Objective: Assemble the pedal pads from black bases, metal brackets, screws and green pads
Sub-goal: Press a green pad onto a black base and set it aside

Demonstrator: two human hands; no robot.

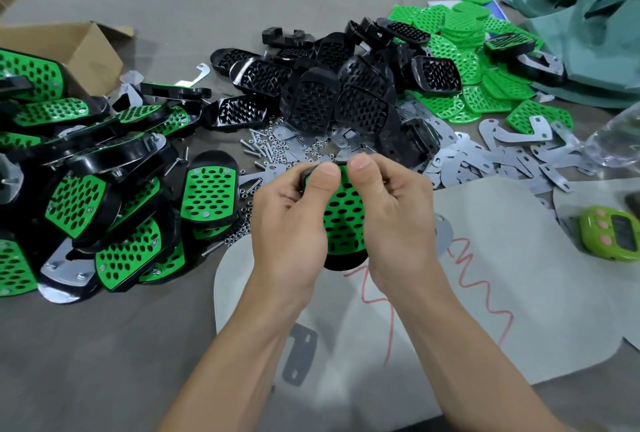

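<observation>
A pedal pad [341, 220], a green perforated pad on a black base, is held above the table at centre. My left hand [291, 217] grips its left side and my right hand [391, 210] grips its right side, both thumbs pressing the top edge. Loose black bases [346, 92] lie heaped behind. Green pads [464, 33] are piled at the back right. Metal brackets [491, 158] are scattered to the right, screws and nuts [273, 144] just beyond my hands. The pad's underside is hidden.
Assembled green-and-black pedal pads [86, 196] are heaped at the left, beside an open cardboard box [79, 47]. A single bracket [299, 353] lies near my left forearm. A green timer [613, 234] sits at the right edge. Pale sheets [485, 276] with red scribbles cover the near table.
</observation>
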